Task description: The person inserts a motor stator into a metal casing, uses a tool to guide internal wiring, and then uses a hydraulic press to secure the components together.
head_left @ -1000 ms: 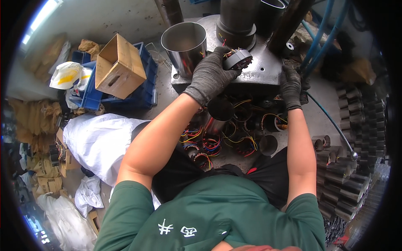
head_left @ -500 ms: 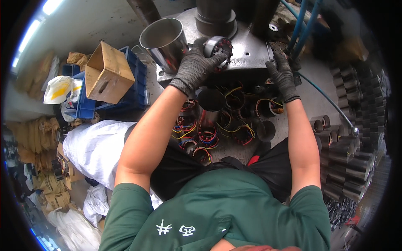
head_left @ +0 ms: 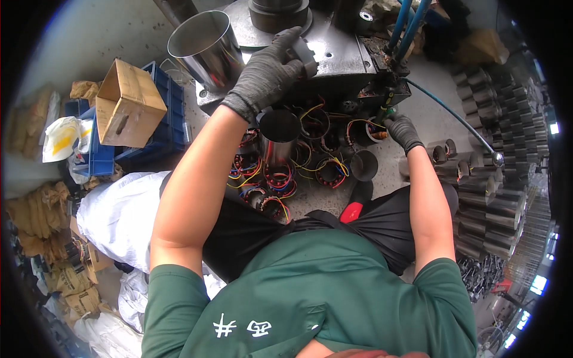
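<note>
My left hand (head_left: pixel 265 76), in a dark grey knitted glove, is closed on a stator (head_left: pixel 303 57), a metal ring with a notched edge, above the metal press bed (head_left: pixel 343 55). A shiny open metal cylinder (head_left: pixel 212 58) stands on the bed beside that wrist. My right hand (head_left: pixel 404 131), gloved alike, is lower, off the bed's front right corner. Its fingers are curled at a slim dark piece with green and yellow parts (head_left: pixel 388 106); its kind cannot be made out. Below the bed are several wound stators (head_left: pixel 330 173) with coloured wires, and a dark-mouthed metal cylinder (head_left: pixel 280 134).
A thick round press column (head_left: pixel 279 15) rises behind the stator. Blue hoses (head_left: pixel 410 30) and a thin teal rod with a ball end (head_left: pixel 456 110) are at right. Stacked metal cylinders (head_left: pixel 498 209) line the right side. Left are a cardboard box (head_left: pixel 138 98) and blue crates (head_left: pixel 173 101).
My left hand has turned the stator, so its wound face no longer shows. My right hand has left the bed's edge and come down toward me. The whole view has shifted slightly.
</note>
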Tool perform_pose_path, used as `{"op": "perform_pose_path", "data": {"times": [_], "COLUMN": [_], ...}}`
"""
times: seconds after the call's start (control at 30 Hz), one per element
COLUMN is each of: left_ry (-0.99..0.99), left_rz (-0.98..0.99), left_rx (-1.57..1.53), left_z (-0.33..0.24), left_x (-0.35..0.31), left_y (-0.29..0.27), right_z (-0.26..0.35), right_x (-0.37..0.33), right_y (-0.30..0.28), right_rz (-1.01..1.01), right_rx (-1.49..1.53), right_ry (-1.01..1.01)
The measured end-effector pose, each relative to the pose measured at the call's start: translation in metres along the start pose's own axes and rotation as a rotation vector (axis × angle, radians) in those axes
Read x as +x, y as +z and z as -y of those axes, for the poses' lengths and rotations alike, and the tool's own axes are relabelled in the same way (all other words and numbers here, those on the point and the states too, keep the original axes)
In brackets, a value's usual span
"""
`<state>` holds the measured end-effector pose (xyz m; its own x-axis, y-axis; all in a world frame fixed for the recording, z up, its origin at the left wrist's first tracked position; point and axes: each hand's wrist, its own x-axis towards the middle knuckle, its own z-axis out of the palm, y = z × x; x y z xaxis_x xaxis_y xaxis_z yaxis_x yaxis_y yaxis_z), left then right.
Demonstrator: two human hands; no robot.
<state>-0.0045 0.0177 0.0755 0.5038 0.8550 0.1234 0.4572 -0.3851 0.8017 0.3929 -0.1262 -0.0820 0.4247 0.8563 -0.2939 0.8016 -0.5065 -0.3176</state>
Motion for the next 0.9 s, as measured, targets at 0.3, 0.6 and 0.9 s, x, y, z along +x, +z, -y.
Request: {"op": "perform_pose_path", "data": {"times": [0.3, 0.6, 0.9], "left_ry": [0.148, 0.012, 0.258], "left_rz": [-0.114, 0.02, 0.082], "left_rx": [0.278, 0.457, 0.264], "left_z": [-0.012, -0.037, 0.016], "left_x": [0.027, 0.005, 0.026], "left_y": [0.011, -0.028, -0.013], "right_z": [-0.041, -0.106, -0.054], "right_x": [0.021, 0.065, 0.068], "right_y": [0.054, 0.138, 0.094], "right_rz": [0.106, 0.061, 0.062], "right_rx": [-0.106, -0.054, -0.254], "right_ry": [0.124, -0.043, -0.131]}}
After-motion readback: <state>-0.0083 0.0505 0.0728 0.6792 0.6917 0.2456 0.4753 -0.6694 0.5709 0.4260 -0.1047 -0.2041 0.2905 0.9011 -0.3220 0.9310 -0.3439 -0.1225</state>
